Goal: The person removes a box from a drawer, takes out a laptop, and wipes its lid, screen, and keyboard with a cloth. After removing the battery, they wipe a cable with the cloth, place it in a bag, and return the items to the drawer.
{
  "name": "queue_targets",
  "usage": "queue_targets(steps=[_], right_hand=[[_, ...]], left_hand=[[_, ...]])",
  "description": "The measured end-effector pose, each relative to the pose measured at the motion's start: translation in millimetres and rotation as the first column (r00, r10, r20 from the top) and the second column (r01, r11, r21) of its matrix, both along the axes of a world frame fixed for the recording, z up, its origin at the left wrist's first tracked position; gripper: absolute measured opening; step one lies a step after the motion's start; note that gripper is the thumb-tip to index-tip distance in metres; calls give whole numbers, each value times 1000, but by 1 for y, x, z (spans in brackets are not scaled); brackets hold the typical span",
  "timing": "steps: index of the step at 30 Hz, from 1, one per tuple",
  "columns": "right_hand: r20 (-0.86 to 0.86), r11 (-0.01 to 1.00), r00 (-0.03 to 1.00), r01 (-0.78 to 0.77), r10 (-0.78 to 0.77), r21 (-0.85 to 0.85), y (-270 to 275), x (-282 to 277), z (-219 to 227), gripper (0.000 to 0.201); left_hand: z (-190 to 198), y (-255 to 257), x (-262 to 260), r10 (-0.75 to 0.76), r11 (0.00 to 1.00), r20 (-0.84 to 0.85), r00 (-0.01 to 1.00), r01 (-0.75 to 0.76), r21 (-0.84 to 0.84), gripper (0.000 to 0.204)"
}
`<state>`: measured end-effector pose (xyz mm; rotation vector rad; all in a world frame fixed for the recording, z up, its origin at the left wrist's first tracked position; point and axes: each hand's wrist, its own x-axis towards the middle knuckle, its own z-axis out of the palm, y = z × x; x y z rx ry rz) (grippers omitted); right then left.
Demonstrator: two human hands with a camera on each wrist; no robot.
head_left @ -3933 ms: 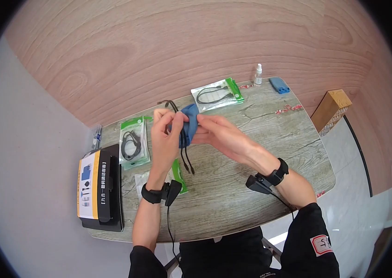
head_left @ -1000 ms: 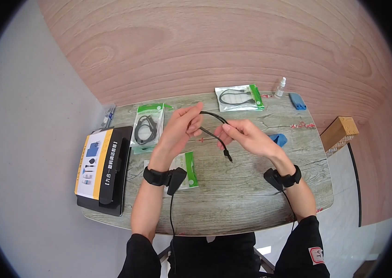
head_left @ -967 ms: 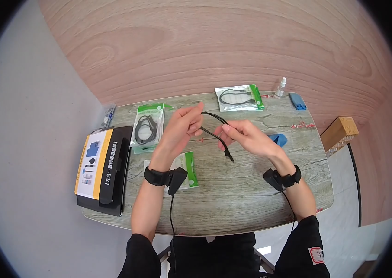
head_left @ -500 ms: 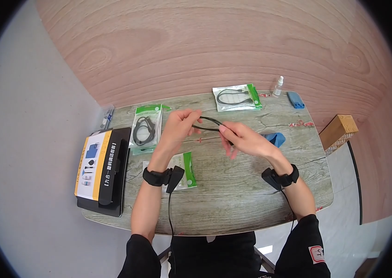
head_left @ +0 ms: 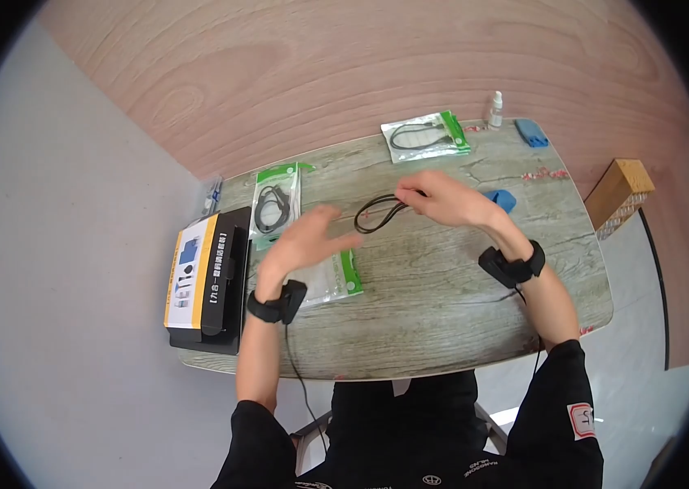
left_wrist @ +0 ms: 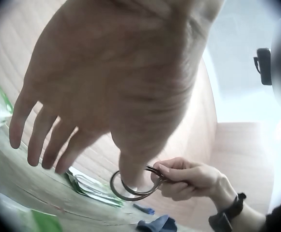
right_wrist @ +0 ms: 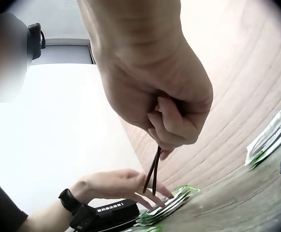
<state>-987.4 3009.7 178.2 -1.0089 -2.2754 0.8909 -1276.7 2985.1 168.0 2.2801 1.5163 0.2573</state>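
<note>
My right hand [head_left: 446,198] pinches a black cable [head_left: 357,218] above the middle of the table. The cable is folded into a loop that hangs out to the left, and its ends are hidden in the curled fingers. To the left of the loop is my left hand [head_left: 308,236], its fingers straight and spread, palm bare in the left wrist view. Below that hand a clear bag with a green edge [head_left: 350,273] lies flat. A crumpled blue cloth [head_left: 503,200] lies beyond the right wrist.
Green-edged bags with black cables lie at the left [head_left: 273,208] and at the back [head_left: 442,140]. A cleaning-kit box [head_left: 212,281] sits at the left edge. At the back right stand a spray bottle [head_left: 496,114] and a folded blue cloth [head_left: 532,133]. A wooden box [head_left: 623,191] is off the table's right side.
Earlier both hands worked the blue cloth around the cable; the cloth now lies on the table. The cable has been gathered into a loop, and my left hand has let go and moved left.
</note>
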Motion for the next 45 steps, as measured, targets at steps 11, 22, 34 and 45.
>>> queue_targets(steps=[11,22,34,45], right_hand=[[9,950,994,-97,105,-298,12,3,-31,36],[35,969,989,-132,142,-211,11,-12,-45,36],[-9,974,982,186,-186,128,-19,-34,-38,25],[7,992,995,98,-99,85,-22,-26,-14,26]], left_hand=[[-33,-52,-5,-102,995,-197,975,103,-7,126],[-22,-53,38,-136,949,34,990,121,290,117],[-28,-42,55,-68,949,127,990,25,315,112],[-35,-27,57,-111,928,222,969,21,373,112]])
